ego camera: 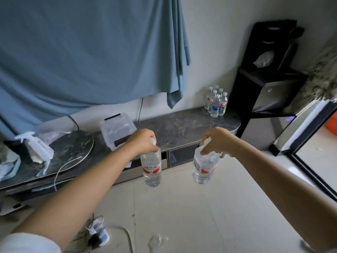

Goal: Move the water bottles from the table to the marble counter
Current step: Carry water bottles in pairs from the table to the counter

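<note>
My left hand [143, 141] grips a clear water bottle [151, 167] with a red and white label by its neck, and the bottle hangs upright over the floor. My right hand [216, 140] holds a second water bottle [204, 168] the same way, tilted a little. Both hang just in front of the dark marble counter [178, 128]. Several more water bottles [216, 101] stand in a cluster at the counter's far right end, by the wall.
A clear plastic box [118, 130] sits on the counter behind my left hand. A spray bottle [36, 147], a round marble slab [73, 147] and cables lie at the left. A black water dispenser [269, 79] stands right of the counter. A power strip [98, 234] lies on the floor.
</note>
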Demonstrator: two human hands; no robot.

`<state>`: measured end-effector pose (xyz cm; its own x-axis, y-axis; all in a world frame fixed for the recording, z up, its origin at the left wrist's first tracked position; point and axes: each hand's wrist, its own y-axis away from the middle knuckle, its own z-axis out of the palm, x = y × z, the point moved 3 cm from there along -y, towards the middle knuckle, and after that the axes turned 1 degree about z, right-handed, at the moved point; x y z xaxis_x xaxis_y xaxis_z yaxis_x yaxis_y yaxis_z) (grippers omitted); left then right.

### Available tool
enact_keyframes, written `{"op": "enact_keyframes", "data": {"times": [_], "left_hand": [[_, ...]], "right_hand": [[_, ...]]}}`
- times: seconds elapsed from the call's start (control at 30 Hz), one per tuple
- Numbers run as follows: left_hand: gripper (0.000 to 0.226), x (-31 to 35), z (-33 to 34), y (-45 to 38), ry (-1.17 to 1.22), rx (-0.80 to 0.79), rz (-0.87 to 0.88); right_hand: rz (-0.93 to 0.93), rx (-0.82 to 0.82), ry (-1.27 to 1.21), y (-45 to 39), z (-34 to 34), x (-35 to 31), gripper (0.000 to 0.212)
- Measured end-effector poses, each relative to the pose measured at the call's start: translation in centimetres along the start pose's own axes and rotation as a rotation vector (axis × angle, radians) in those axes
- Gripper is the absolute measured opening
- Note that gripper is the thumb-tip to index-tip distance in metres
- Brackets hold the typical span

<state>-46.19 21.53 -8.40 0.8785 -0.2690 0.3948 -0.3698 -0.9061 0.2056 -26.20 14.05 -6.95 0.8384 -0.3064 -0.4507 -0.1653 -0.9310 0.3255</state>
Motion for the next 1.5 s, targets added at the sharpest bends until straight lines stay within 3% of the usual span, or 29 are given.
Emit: {"op": "enact_keyframes", "data": {"times": [0.27,0.57,0.9,1.1,1.3,1.5], "left_hand": [[0.016,6.1,0.3,-15.3,0.053,0.028,0.03],[0.025,11.9,0.4,-33.6,-0.006,-0.092,0.144],[0.006,17.2,3.1,-49.5,-0.13,-0.154,0.2],[0.022,21.4,6.2,-57.1,-0.102,-0.221,0.109],[0.024,26.0,11.1,-62.8,-0.033,-0.3,0.007],[0.026,29.2,15.8,-67.4,0.037,-0.378,-0.063]], "right_hand": [[0.045,0.069,0.046,-13.9,-6.9,7.3,0.039],[0.211,0.05,-0.024,-30.1,-13.0,13.6,0.035],[0.303,0.11,-0.081,-43.1,-17.4,21.7,0.032],[0.282,0.04,-0.063,-50.0,-19.8,28.1,0.031],[0.202,-0.145,0.067,-56.1,-20.9,35.1,0.033],[0.193,-0.227,0.074,-61.9,-21.8,39.4,0.038]]}}
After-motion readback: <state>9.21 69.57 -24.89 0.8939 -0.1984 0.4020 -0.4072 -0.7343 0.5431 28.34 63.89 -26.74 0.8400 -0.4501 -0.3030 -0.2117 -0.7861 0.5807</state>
